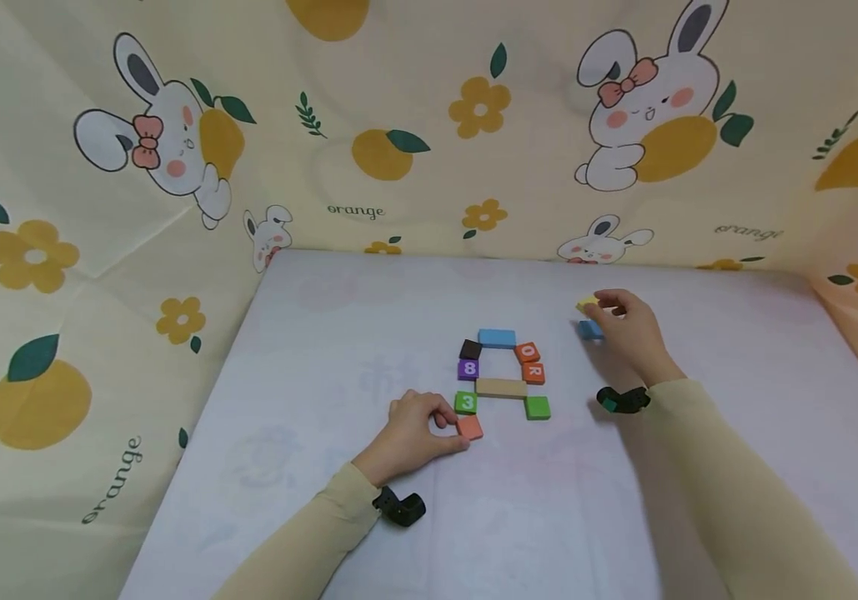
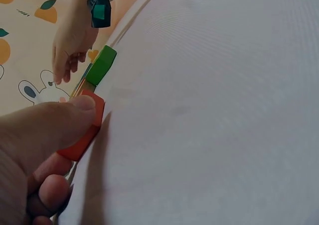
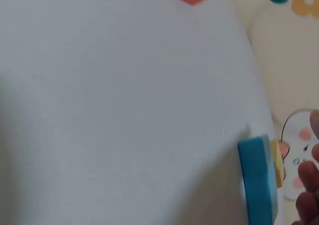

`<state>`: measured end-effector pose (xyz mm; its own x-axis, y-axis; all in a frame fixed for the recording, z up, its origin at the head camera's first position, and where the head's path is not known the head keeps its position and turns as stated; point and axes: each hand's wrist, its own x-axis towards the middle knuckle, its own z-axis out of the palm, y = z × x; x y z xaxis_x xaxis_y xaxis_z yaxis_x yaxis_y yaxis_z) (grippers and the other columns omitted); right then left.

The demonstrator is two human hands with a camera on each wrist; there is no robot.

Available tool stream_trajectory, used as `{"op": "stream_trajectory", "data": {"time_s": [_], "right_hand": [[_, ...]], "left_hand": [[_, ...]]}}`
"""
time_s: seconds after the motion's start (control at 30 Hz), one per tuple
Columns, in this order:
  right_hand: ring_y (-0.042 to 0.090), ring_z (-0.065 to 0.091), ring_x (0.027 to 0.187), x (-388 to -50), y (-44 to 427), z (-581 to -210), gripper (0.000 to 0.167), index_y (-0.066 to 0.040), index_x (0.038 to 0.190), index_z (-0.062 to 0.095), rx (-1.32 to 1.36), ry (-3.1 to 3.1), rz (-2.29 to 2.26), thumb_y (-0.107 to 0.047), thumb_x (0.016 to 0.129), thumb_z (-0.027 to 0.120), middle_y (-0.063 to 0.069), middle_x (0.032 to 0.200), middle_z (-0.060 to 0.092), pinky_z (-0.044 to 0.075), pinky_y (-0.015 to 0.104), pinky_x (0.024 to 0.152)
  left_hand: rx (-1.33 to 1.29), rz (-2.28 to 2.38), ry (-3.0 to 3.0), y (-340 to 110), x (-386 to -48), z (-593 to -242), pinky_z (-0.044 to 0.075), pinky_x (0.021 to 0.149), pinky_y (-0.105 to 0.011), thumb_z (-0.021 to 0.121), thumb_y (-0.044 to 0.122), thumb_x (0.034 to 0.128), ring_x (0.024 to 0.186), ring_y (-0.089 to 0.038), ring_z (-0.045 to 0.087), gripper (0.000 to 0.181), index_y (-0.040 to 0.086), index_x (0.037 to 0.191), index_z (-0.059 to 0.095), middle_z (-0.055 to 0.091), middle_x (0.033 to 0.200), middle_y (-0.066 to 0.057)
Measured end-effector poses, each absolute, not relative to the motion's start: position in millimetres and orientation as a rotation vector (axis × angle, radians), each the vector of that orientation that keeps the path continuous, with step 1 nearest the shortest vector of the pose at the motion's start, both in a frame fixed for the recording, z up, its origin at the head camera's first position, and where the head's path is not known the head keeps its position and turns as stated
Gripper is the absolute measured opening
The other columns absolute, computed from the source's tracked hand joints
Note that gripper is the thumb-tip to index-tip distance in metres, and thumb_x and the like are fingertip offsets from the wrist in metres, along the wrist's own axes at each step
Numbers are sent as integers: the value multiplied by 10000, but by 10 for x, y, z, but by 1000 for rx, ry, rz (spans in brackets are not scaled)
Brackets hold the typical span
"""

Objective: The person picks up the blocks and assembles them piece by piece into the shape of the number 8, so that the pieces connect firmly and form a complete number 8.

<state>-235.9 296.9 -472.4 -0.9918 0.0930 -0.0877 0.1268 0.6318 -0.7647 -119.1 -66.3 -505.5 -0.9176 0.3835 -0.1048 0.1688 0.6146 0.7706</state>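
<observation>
My left hand (image 1: 415, 433) pinches an orange-red square block (image 1: 469, 427) between thumb and finger; the left wrist view shows the thumb on this block (image 2: 82, 144). Directly above it lies a green block marked 3 (image 1: 466, 402). My right hand (image 1: 629, 332) hovers at the right, nearest to a yellow block (image 1: 586, 302) and a blue block (image 1: 590, 330). In the right wrist view, the fingers (image 3: 309, 176) stand apart from the yellow block (image 3: 276, 163), which lies beyond the blue block (image 3: 256, 177). The right thumb is hidden there.
Several blocks form an outline on the white table (image 1: 338, 358): a long blue block (image 1: 497, 338), black (image 1: 470, 349), purple 8 (image 1: 469, 369), two orange lettered blocks (image 1: 529, 362), a long tan block (image 1: 501, 388) and a green block (image 1: 537, 407). A patterned cloth (image 1: 413, 92) rises behind.
</observation>
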Motion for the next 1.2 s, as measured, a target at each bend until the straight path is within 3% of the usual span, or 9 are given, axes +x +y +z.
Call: {"op": "stream_trajectory", "data": {"time_s": [0.13, 0.43, 0.87, 1.2], "right_hand": [[349, 400, 1218, -2385, 3061, -4765, 715, -89, 1444, 407, 275, 2746, -1338, -558, 923, 545, 169, 1395, 415, 361, 503, 987], [325, 380, 1190, -2477, 3112, -4861, 824, -52, 1457, 366, 387, 2660, -1353, -602, 881, 576, 174, 1349, 420, 334, 477, 1010], [311, 385, 1187, -2543, 3101, -4893, 775, -78, 1449, 403, 457, 2618, -1402, -545, 875, 633, 151, 1338, 424, 338, 463, 1023], [324, 392, 1225, -2555, 3161, -4910, 753, -58, 1444, 427, 403, 2661, -1365, -572, 908, 554, 177, 1389, 438, 337, 488, 1028]], "left_hand": [[447, 1199, 2572, -650, -1182, -5043, 283, 759, -360, 809, 459, 753, 875, -150, 393, 290, 247, 870, 650, 536, 832, 71], [447, 1213, 2568, -632, -1160, -5029, 277, 757, -358, 814, 444, 752, 875, -148, 392, 290, 237, 873, 651, 538, 835, 58], [411, 1199, 2574, -655, -1158, -5039, 293, 745, -357, 807, 457, 757, 885, -162, 380, 292, 250, 877, 639, 531, 846, 67], [418, 1203, 2572, -663, -1194, -5092, 296, 738, -354, 812, 461, 749, 879, -165, 377, 290, 260, 863, 636, 533, 840, 71]]}}
